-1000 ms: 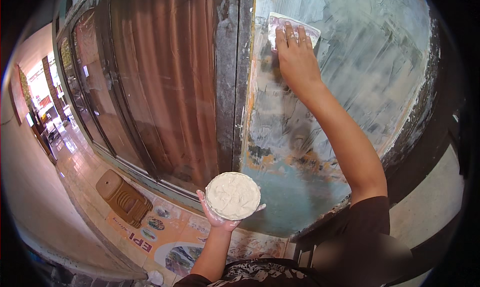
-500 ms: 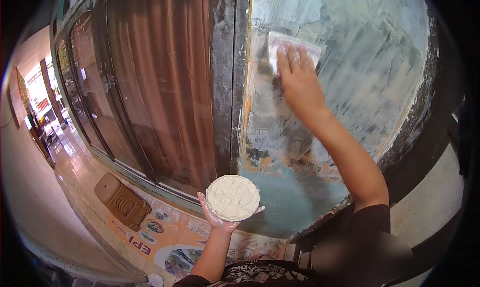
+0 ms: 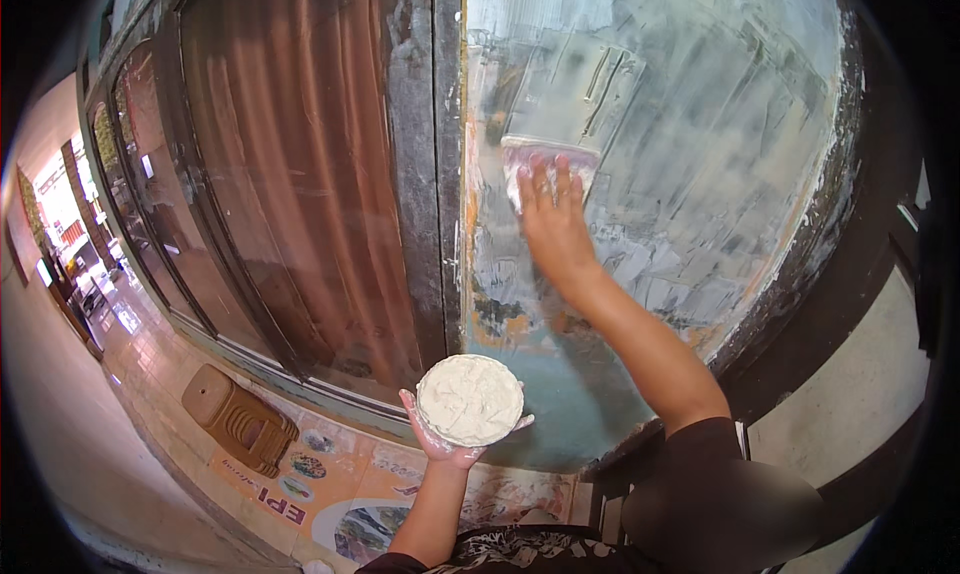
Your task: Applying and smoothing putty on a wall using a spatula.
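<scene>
Wall panel [image 3: 690, 154], blue-green, coated over much of its face with streaky pale paste; its lower edge is thinly covered, with dark and orange patches just above. Scraper [image 3: 550, 147], one, pink and white, flat, lying against the panel near its left edge, above mid-height. Right hand [image 3: 555, 224], its fingers extended and slightly parted over the scraper, holding it to the panel; thumb hidden. Smooth strip [image 3: 560, 94] directly above the blade, with a raised ridge [image 3: 600, 74] at its right side. Handling note: a shallow blade angle and even pressure across all fingers would probably lay the paste flat; a lighter overlapping stroke should level that ridge. Dish [image 3: 507, 432], round, heaped with cream paste [image 3: 468, 396], borne on the left hand [image 3: 450, 449], which is open, palm up, thumb and fingertips showing at either side of the rim; best kept level and close below the work. Obstacles: dark door post [image 3: 412, 174] along the panel's left edge, smeared white, likely to limit strokes leftward; dark trim [image 3: 800, 264] at the right edge. Surroundings: glass door with a reddish-brown curtain [image 3: 290, 144]; stacked brown stools [image 3: 240, 419], well apart from the hands; orange printed sheet [image 3: 345, 474] on the floor.
</scene>
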### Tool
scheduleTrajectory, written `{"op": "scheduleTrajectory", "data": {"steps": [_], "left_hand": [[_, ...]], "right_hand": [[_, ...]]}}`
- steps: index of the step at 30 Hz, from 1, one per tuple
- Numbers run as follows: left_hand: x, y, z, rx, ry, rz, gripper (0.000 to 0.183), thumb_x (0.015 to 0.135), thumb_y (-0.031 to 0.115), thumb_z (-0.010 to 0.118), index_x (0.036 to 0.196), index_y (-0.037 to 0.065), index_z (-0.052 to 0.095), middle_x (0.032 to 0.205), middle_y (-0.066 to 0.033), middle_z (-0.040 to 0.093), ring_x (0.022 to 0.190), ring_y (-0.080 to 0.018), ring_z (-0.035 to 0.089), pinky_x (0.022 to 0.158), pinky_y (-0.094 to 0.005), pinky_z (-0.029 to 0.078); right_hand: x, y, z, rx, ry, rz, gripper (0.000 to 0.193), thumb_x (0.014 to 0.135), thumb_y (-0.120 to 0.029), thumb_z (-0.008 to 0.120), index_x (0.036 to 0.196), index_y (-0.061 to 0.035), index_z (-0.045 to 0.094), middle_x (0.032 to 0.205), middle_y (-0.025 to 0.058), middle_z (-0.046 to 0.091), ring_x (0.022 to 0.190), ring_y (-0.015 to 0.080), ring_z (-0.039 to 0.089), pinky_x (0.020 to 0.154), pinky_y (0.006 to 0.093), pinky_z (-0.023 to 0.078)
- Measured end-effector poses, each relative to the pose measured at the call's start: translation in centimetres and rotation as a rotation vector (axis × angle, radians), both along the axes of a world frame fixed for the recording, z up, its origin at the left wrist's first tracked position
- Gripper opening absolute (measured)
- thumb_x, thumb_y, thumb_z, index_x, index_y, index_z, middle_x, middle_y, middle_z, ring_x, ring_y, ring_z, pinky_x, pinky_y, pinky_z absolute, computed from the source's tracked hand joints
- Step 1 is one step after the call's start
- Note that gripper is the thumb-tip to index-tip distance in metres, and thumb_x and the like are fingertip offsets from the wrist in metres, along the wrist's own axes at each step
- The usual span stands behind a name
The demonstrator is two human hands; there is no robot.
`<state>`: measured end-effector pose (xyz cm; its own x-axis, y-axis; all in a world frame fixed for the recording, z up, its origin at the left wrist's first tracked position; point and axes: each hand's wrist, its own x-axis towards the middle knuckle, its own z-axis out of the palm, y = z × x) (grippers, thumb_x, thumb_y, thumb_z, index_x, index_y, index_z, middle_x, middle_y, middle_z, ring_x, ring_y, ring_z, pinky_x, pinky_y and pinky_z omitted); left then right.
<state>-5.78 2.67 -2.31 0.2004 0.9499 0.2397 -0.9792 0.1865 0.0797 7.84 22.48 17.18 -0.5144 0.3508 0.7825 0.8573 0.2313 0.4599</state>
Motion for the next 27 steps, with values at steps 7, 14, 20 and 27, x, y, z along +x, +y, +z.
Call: {"op": "scheduleTrajectory", "data": {"steps": [7, 14, 20, 27], "left_hand": [[0.4, -2.1, 0.5, -0.048, 0.024, -0.002, 0.107, 0.074, 0.092, 0.041, 0.155, 0.023, 0.034, 0.16, -0.0188, 0.029, 0.139, -0.059, 0.029, 0.102, -0.0863, 0.019], [-1.1, -2.7, -0.6, 0.009, 0.007, 0.053, 0.11, 0.073, 0.093, 0.042, 0.155, 0.021, 0.034, 0.16, -0.0198, 0.028, 0.139, -0.0584, 0.03, 0.101, -0.0858, 0.021], [0.1, -1.8, 0.3, 0.013, -0.036, -0.008, 0.108, 0.075, 0.09, 0.045, 0.155, 0.019, 0.033, 0.159, -0.0223, 0.029, 0.138, -0.0585, 0.031, 0.101, -0.0858, 0.022], [0.4, 0.5, -1.1, -0.091, -0.012, 0.017, 0.107, 0.074, 0.091, 0.042, 0.155, 0.022, 0.035, 0.161, -0.0186, 0.029, 0.14, -0.0589, 0.027, 0.1, -0.088, 0.016]], "right_hand": [[-0.2, -2.5, -8.5, -0.173, -0.084, 0.054, 0.054, 0.094, -0.014, 0.051, 0.146, 0.0032, 0.044, 0.156, 0.0272, 0.035, 0.145, 0.0532, 0.027, 0.116, 0.0606, 0.026], [-1.9, -4.5, 8.5, 0.05, 0.046, 0.211, 0.054, 0.091, -0.008, 0.051, 0.143, 0.0043, 0.044, 0.152, 0.029, 0.04, 0.142, 0.0514, 0.033, 0.115, 0.058, 0.031], [-3.3, 0.3, 14.9, 0.151, 0.033, 0.122, 0.052, 0.096, -0.014, 0.048, 0.146, 0.0008, 0.045, 0.153, 0.0243, 0.042, 0.142, 0.0495, 0.035, 0.116, 0.0576, 0.03], [-6.0, 1.7, 10.8, 0.137, 0.106, -0.006, 0.049, 0.094, -0.008, 0.051, 0.141, 0.0031, 0.051, 0.151, 0.0259, 0.043, 0.139, 0.0539, 0.036, 0.112, 0.0649, 0.03]]}}
